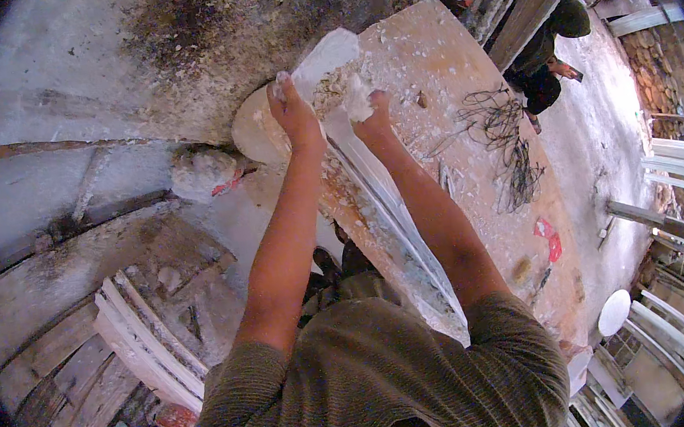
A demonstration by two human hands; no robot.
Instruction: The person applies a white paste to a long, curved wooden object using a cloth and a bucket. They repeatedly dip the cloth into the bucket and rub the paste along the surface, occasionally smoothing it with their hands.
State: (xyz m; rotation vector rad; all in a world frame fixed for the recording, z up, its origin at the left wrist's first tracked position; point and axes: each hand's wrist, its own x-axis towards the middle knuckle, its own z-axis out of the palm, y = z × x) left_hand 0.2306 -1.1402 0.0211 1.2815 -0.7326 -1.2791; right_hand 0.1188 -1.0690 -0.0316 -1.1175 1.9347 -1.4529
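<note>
At the far end of the wooden table [459,59], my left hand [296,118] is closed at the edge of a pale, plaster-coated piece [329,55]. Its fingertips are whitened. My right hand [375,117] is closed against a white, wet-looking plaster lump [358,97]; its fingers are partly hidden by the lump. Between the hands lies a crumbly, beige-white fibrous mass [332,94]. A long white moulding strip [396,208] runs from beneath my hands back along the table's near edge, passing between my forearms.
White crumbs cover the tabletop. A tangle of dark wire [506,146] and a red scrap [546,239] lie on the right. Beyond the table a person [547,58] crouches beside a wooden post [541,5]. White strips [151,342] lean at lower left; a whitened sack [203,174] stands left.
</note>
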